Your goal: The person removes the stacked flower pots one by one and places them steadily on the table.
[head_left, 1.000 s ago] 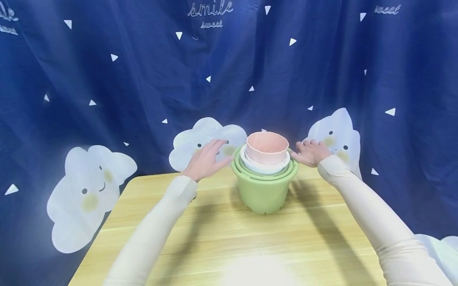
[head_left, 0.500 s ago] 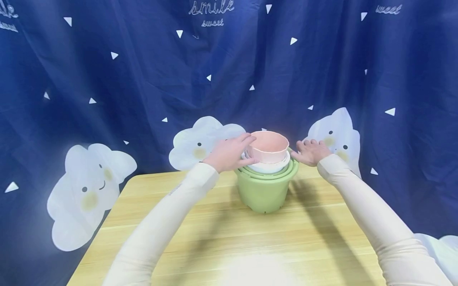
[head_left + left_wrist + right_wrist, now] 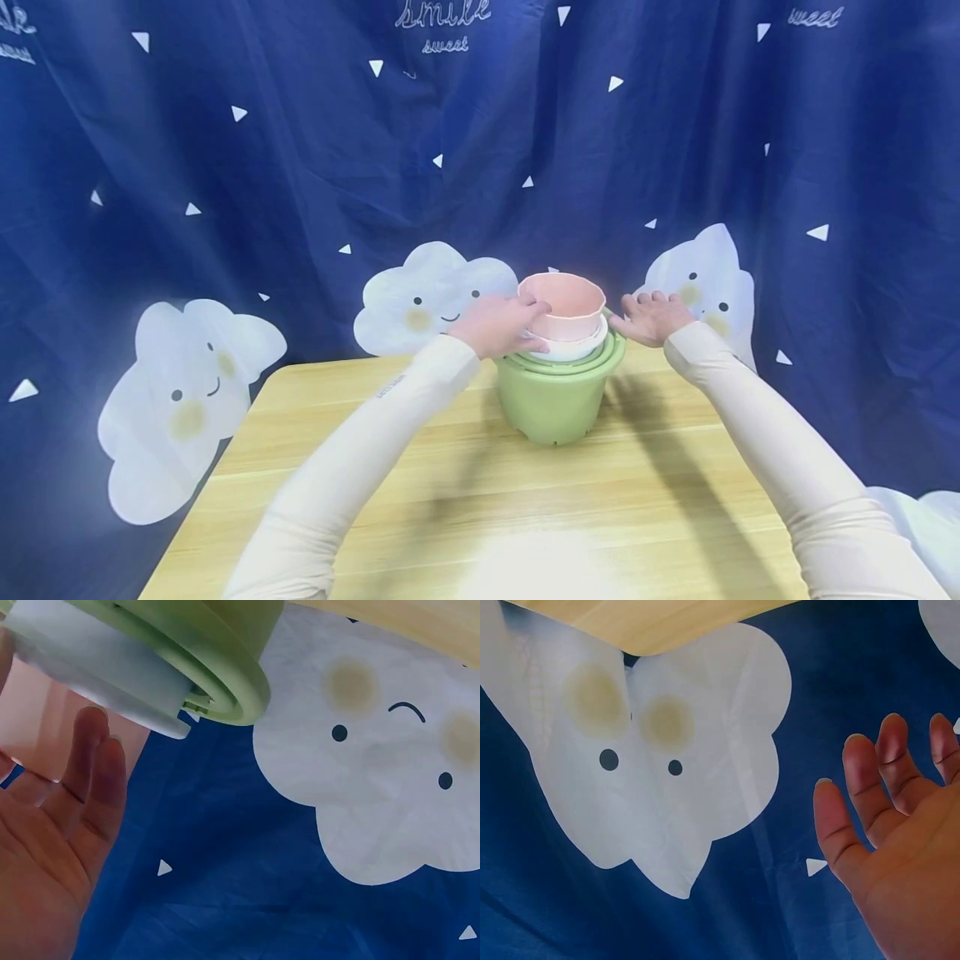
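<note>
Left hand is at the pink pot, grip unclear; best pinch its wall squarely, sparing the white pot beneath; right hand, fingers relaxed, can brace the outer green flowerpot

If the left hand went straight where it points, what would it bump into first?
Probably the pink bowl: the left hand overlaps its side in the head view, though contact is unclear.

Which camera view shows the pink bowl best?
The head view: the pink bowl shows its rim and inside, partly covered by the left hand. The left wrist view shows only part of its outside; the right wrist view shows none.
</note>
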`<action>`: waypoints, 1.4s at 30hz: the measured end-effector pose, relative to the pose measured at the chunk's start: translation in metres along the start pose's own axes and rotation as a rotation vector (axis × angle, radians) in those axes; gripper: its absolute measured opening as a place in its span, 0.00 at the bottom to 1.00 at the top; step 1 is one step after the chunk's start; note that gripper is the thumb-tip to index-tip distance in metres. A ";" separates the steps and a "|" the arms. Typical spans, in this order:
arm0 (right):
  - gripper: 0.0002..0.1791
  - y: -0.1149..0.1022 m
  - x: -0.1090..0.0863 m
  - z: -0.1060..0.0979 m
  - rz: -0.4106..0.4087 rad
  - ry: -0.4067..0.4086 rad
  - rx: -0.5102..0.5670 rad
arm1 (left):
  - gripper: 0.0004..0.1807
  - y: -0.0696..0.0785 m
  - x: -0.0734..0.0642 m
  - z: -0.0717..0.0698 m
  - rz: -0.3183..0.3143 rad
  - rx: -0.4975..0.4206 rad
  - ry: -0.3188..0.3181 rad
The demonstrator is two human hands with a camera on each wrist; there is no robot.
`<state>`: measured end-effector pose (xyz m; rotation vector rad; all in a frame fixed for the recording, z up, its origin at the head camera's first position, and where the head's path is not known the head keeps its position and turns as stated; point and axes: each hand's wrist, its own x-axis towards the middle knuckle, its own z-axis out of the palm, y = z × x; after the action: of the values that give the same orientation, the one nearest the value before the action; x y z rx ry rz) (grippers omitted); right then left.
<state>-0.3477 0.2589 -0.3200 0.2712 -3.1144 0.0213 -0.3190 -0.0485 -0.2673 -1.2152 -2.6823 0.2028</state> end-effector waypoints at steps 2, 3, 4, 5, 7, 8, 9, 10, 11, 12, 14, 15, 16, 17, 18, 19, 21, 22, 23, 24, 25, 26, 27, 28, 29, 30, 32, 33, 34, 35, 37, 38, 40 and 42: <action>0.42 -0.001 -0.001 -0.002 0.001 0.000 0.000 | 0.28 0.001 0.002 -0.003 -0.003 -0.002 -0.009; 0.42 -0.002 -0.001 -0.002 0.001 -0.001 0.001 | 0.27 0.001 0.002 -0.004 -0.002 -0.005 -0.016; 0.42 -0.002 0.000 -0.002 0.001 -0.004 0.001 | 0.26 0.001 0.004 -0.006 -0.002 -0.007 -0.021; 0.43 -0.002 0.000 -0.003 0.000 -0.005 -0.002 | 0.25 0.002 0.004 -0.007 -0.002 -0.014 -0.028; 0.43 -0.002 -0.001 -0.005 -0.003 -0.009 -0.008 | 0.24 0.002 0.005 -0.011 -0.002 -0.027 -0.041; 0.43 -0.003 -0.001 -0.005 -0.005 -0.009 -0.011 | 0.23 0.003 0.006 -0.012 -0.004 -0.032 -0.047; 0.43 -0.003 -0.001 -0.006 -0.006 -0.010 -0.014 | 0.23 0.003 0.006 -0.013 -0.006 -0.036 -0.050; 0.43 -0.004 -0.002 -0.006 -0.007 -0.010 -0.017 | 0.22 0.003 0.006 -0.014 -0.009 -0.038 -0.052; 0.42 -0.004 -0.003 -0.007 -0.007 -0.010 -0.021 | 0.22 0.003 0.006 -0.015 -0.013 -0.042 -0.054; 0.42 -0.005 -0.003 -0.007 -0.006 -0.011 -0.022 | 0.22 0.004 0.006 -0.015 -0.016 -0.046 -0.052; 0.41 -0.005 -0.003 -0.008 -0.004 -0.011 -0.021 | 0.21 0.004 0.006 -0.016 -0.032 -0.062 -0.046; 0.41 -0.006 -0.003 -0.008 -0.003 -0.012 -0.021 | 0.21 0.004 0.006 -0.016 -0.035 -0.064 -0.042; 0.41 -0.005 -0.003 -0.008 -0.002 -0.013 -0.022 | 0.21 0.004 0.006 -0.016 -0.035 -0.061 -0.036; 0.40 -0.005 -0.004 -0.009 0.000 -0.014 -0.023 | 0.21 0.003 0.006 -0.017 -0.034 -0.058 -0.033; 0.40 -0.006 -0.004 -0.009 0.001 -0.015 -0.022 | 0.21 0.003 0.006 -0.018 -0.032 -0.052 -0.030; 0.40 -0.006 -0.004 -0.009 0.003 -0.016 -0.022 | 0.21 0.003 0.006 -0.018 -0.030 -0.041 -0.031; 0.41 -0.006 -0.005 -0.010 0.007 -0.022 -0.023 | 0.21 0.003 0.007 -0.020 -0.022 -0.022 -0.034; 0.42 -0.006 -0.005 -0.010 0.009 -0.023 -0.022 | 0.21 0.003 0.007 -0.021 -0.020 -0.013 -0.037; 0.42 -0.006 -0.005 -0.010 0.011 -0.025 -0.019 | 0.21 0.003 0.007 -0.022 -0.021 -0.010 -0.042; 0.42 -0.007 -0.005 -0.010 0.013 -0.025 -0.018 | 0.22 0.003 0.008 -0.023 -0.022 -0.008 -0.046; 0.43 -0.007 -0.005 -0.009 0.013 -0.025 -0.018 | 0.22 0.003 0.008 -0.024 -0.024 -0.007 -0.048; 0.43 -0.007 -0.005 -0.009 0.015 -0.024 -0.018 | 0.22 0.003 0.008 -0.025 -0.026 -0.007 -0.050; 0.43 -0.007 -0.005 -0.009 0.016 -0.023 -0.017 | 0.21 0.003 0.008 -0.026 -0.025 -0.004 -0.052; 0.43 -0.006 -0.004 -0.008 0.016 -0.020 -0.019 | 0.21 0.003 0.008 -0.026 -0.021 0.000 -0.052; 0.43 -0.006 -0.004 -0.007 0.017 -0.020 -0.022 | 0.21 0.003 0.008 -0.026 -0.018 -0.001 -0.051; 0.43 -0.006 -0.004 -0.006 0.018 -0.019 -0.025 | 0.21 0.003 0.007 -0.027 -0.016 0.000 -0.052; 0.43 -0.006 -0.004 -0.005 0.018 -0.018 -0.030 | 0.20 0.004 0.007 -0.027 -0.015 0.002 -0.052; 0.43 -0.006 -0.004 -0.004 0.019 -0.019 -0.033 | 0.20 0.004 0.007 -0.027 -0.013 0.006 -0.050; 0.44 -0.006 -0.004 -0.003 0.019 -0.020 -0.034 | 0.20 0.004 0.006 -0.027 -0.014 0.007 -0.047; 0.44 -0.006 -0.004 -0.003 0.021 -0.021 -0.033 | 0.19 0.004 0.006 -0.027 -0.014 0.013 -0.044; 0.44 -0.006 -0.005 -0.003 0.023 -0.023 -0.033 | 0.17 0.005 0.007 -0.027 -0.013 0.030 -0.029; 0.44 -0.006 -0.006 -0.003 0.024 -0.023 -0.032 | 0.16 0.005 0.007 -0.028 -0.010 0.042 -0.020; 0.44 -0.006 -0.007 -0.003 0.024 -0.023 -0.033 | 0.15 0.006 0.007 -0.029 -0.007 0.069 -0.001; 0.44 -0.007 -0.006 -0.003 0.023 -0.020 -0.033 | 0.14 0.006 0.008 -0.029 -0.005 0.104 0.016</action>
<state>-0.3402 0.2536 -0.3169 0.2364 -3.1346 -0.0334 -0.3131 -0.0372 -0.2392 -1.1748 -2.6245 0.3257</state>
